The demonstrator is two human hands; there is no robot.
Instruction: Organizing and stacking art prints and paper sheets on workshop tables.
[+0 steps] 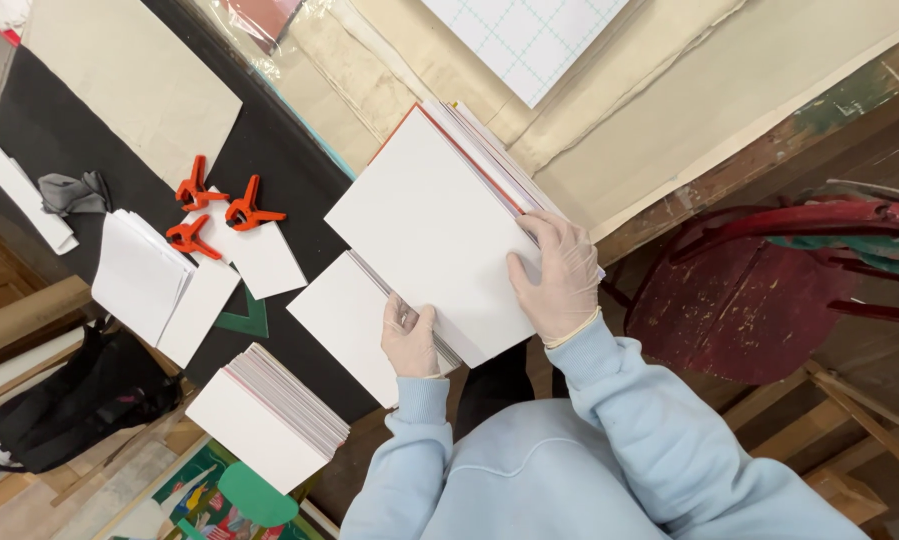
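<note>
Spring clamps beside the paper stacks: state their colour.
Orange spring clamps, clearest in the head view.

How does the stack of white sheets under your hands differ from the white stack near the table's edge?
The large stack of white square sheets is held by the left hand and right hand; the smaller white stack with pinkish edges lies untouched. The held one looks wider and fanned, with a red edge showing; the other is neatly squared. Both are white and lie on the black table covering.
</note>
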